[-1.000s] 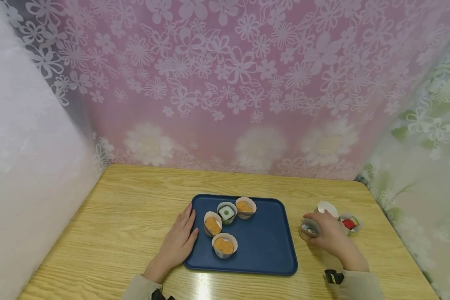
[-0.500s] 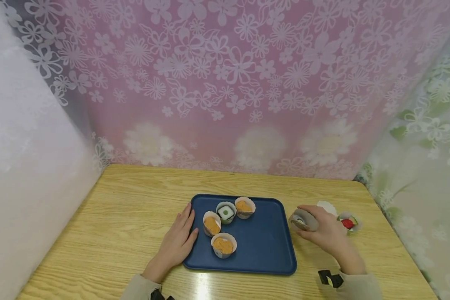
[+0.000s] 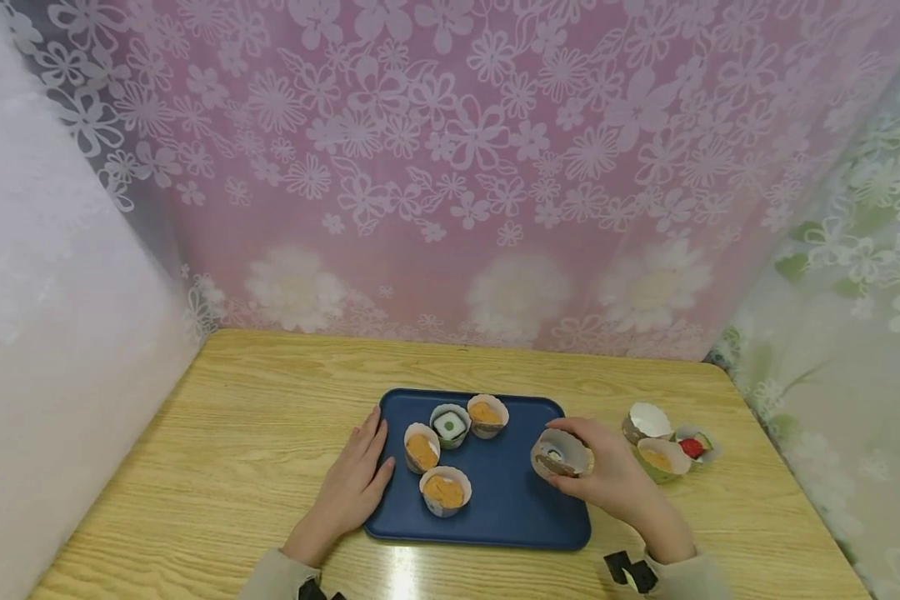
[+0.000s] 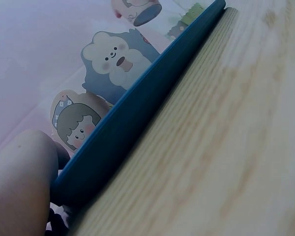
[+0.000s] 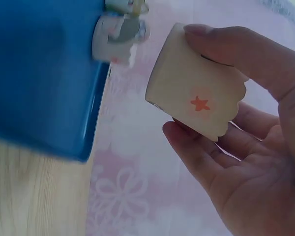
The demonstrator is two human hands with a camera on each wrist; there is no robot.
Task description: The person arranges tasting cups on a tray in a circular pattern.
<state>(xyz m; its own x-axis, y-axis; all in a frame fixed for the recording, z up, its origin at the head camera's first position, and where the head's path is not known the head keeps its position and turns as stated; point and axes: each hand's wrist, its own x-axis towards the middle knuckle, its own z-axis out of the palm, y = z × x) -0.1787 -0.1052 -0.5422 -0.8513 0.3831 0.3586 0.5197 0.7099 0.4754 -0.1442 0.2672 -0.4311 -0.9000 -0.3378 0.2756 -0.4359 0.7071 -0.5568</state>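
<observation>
My right hand (image 3: 611,479) pinches a paper baking cup (image 3: 543,461) between thumb and fingers over the right part of the blue tray (image 3: 502,508). In the right wrist view this cup (image 5: 196,88) is tilted, pale, with an orange star and a scalloped rim. What lies at its bottom is hard to make out. My left hand (image 3: 348,479) rests on the tray's left edge with straight fingers. On the tray stand paper cups with orange filling, at the back (image 3: 487,415), left (image 3: 422,451) and front (image 3: 445,492), plus one holding a white square with a green dot (image 3: 449,426).
Right of the tray, on the wooden table (image 3: 292,375), three paper cups cluster: one pale inside (image 3: 647,421), a green one with orange filling (image 3: 662,462), and one with a red piece like a strawberry (image 3: 692,447). A pink floral curtain (image 3: 420,208) hangs behind.
My right hand has carried the paper cup left, from the table over the tray's right side. The green cup with orange filling has come into sight. My left hand stays put.
</observation>
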